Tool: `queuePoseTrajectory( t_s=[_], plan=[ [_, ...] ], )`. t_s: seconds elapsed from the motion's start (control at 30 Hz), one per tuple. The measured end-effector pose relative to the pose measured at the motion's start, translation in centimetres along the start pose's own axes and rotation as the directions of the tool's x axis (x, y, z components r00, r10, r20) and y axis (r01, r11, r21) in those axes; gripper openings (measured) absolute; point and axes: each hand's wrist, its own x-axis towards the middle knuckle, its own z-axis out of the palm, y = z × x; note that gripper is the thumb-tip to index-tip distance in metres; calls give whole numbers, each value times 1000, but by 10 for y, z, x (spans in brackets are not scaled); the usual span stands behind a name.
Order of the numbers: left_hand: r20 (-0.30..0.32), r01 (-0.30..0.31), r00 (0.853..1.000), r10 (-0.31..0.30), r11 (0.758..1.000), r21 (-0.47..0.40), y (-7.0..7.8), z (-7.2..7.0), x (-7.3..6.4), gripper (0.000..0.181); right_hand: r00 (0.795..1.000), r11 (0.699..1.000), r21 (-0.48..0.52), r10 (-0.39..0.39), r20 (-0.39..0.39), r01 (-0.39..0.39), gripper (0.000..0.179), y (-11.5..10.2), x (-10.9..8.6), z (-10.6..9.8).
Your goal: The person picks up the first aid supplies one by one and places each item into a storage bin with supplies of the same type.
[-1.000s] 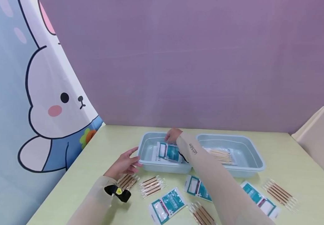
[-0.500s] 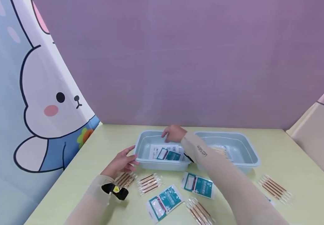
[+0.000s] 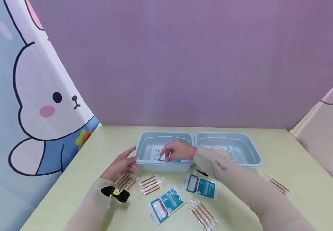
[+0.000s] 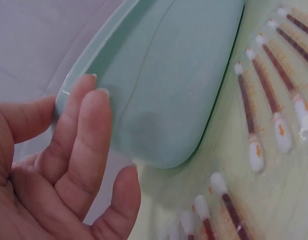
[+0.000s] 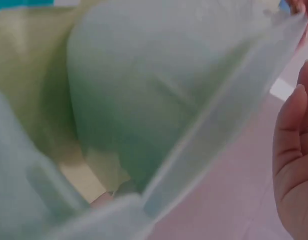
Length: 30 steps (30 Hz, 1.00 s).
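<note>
My left hand (image 3: 122, 166) rests against the left end of the left light-blue plastic bin (image 3: 162, 166). Its thumb and fingers touch the rim, loosely bent in the left wrist view. Inside that bin lie a white packet (image 3: 155, 151) with print and a teal-and-white one (image 3: 161, 157), largely covered by my right hand (image 3: 180, 150). That hand is over the bin, fingers loosely bent and pointing down left; no held object shows. Whether its fingertips touch the packet I cannot tell. In the right wrist view the hand (image 5: 296, 170) is cut off by the right edge.
A second light-blue bin (image 3: 242, 152) adjoins on the right, with wooden sticks (image 3: 222, 151) inside. On the table in front lie teal packets (image 3: 167, 204), (image 3: 201, 186) and clear-wrapped swab bundles (image 3: 151, 185), (image 3: 202, 214), (image 3: 126, 182), (image 3: 279, 186). A purple cloth (image 3: 183, 64) hangs behind.
My right hand leaves the packet in the left bin, rises toward the far rim, then comes back down nearer over the packets. The left hand stays at the bin's left end.
</note>
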Motion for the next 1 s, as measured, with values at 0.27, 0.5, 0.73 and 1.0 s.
queuePoseTrajectory(
  t_s=[0.27,0.5,0.73,1.0],
  plan=[
    [11,-10,1000,10,1000,-21,-5,-3,4,61,989,997,-26,-74,130,78,27,-12,-18,16],
    [24,-30,999,32,998,-61,-8,-7,1,62,955,975,-70,-191,229,212,34,-17,-29,31],
    [42,-38,998,42,996,-83,-7,-7,-2,62,931,926,-214,-254,261,312,43,-7,-37,47],
    [19,-20,1000,21,997,-73,-7,-3,1,60,946,910,-307,-205,251,279,52,9,-45,67]
  ],
)
